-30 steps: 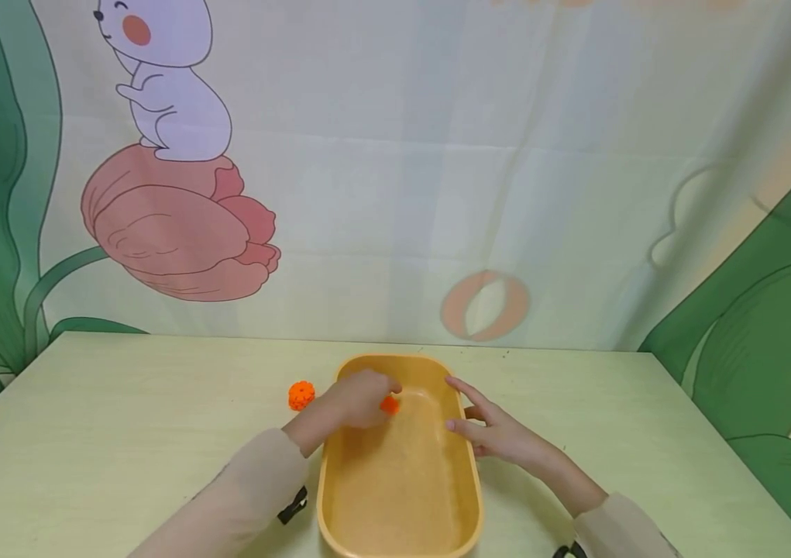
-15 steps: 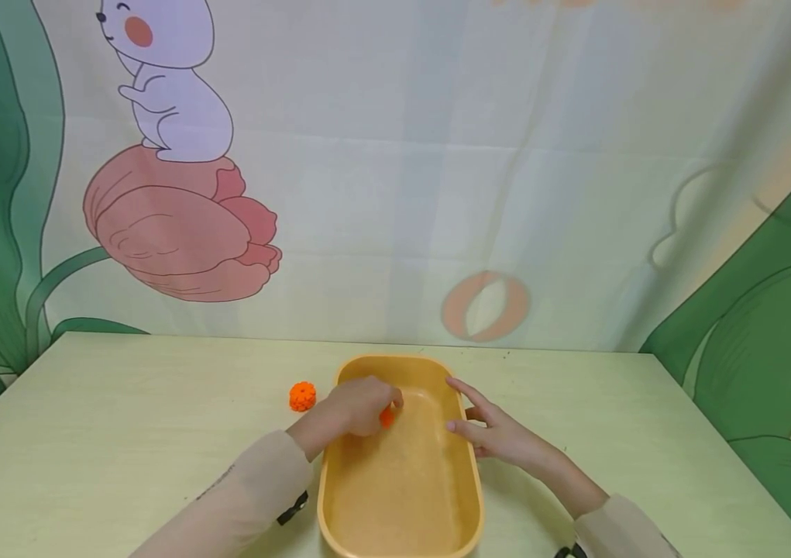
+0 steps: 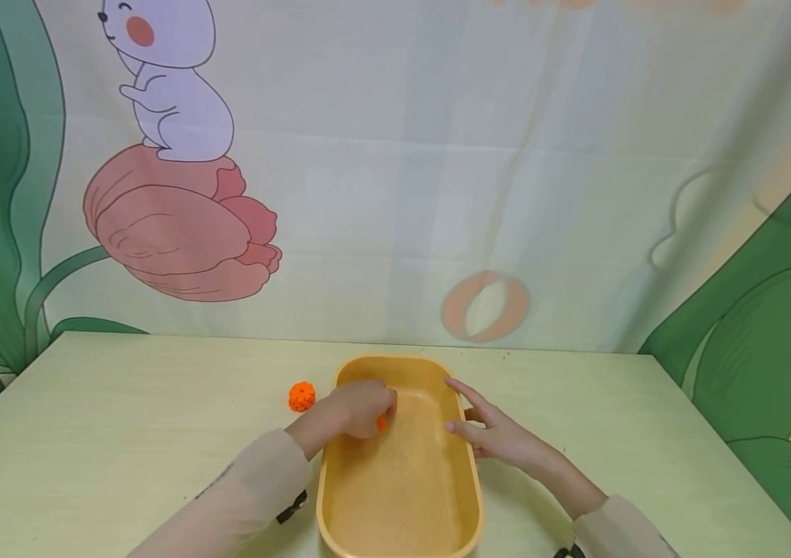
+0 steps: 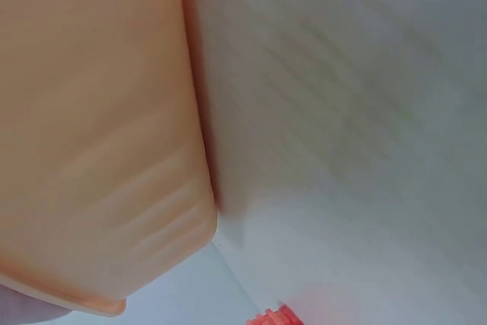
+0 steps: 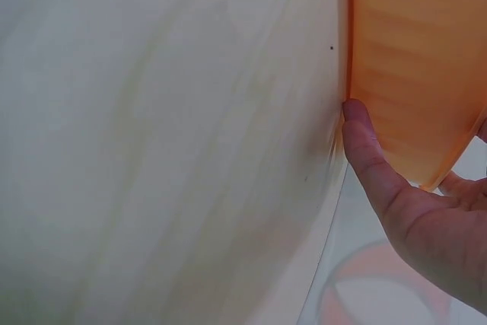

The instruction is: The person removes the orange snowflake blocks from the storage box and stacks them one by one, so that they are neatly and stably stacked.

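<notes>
A long yellow-orange plastic bin [image 3: 402, 496] with rounded corners stands on the table in the head view. My left hand [image 3: 362, 408] reaches over its left wall, fingers curled and pointing down inside. A small orange piece [image 3: 382, 423] shows between those fingers; most of it is hidden, so its shape cannot be told. At the right wall my right hand [image 3: 496, 434] holds the bin, thumb and forefinger at the rim and other fingers along the outside. In the right wrist view, one finger [image 5: 361, 131] lies along the outer wall. The left wrist view barely catches the left hand.
An orange ridged, flower-like piece [image 3: 301, 397] lies on the table left of the bin. The pale wooden table [image 3: 158, 418] ends at a printed curtain [image 3: 367, 194] behind. In the left wrist view, the bin's outer wall [image 4: 91, 112] fills the left side.
The left hand has moved slightly toward me inside the bin, and its fingers now cover more of the small orange piece. The right hand stays in place.
</notes>
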`<action>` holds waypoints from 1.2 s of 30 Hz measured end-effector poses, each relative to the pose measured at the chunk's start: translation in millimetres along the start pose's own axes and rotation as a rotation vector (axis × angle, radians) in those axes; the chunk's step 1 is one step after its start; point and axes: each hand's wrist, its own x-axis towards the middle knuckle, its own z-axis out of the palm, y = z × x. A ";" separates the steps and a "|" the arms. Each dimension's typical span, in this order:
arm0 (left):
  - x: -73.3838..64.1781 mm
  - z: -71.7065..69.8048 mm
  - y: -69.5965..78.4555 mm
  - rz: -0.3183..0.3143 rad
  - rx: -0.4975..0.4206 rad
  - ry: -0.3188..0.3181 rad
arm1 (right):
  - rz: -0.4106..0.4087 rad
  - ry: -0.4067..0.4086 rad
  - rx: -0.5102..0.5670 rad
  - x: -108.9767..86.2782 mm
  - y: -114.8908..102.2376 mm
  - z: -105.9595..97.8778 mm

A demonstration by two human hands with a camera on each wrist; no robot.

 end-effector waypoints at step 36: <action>-29.4 -23.7 -21.2 0.125 -0.628 0.158 | -0.013 0.146 -0.016 2.1 -8.3 1.2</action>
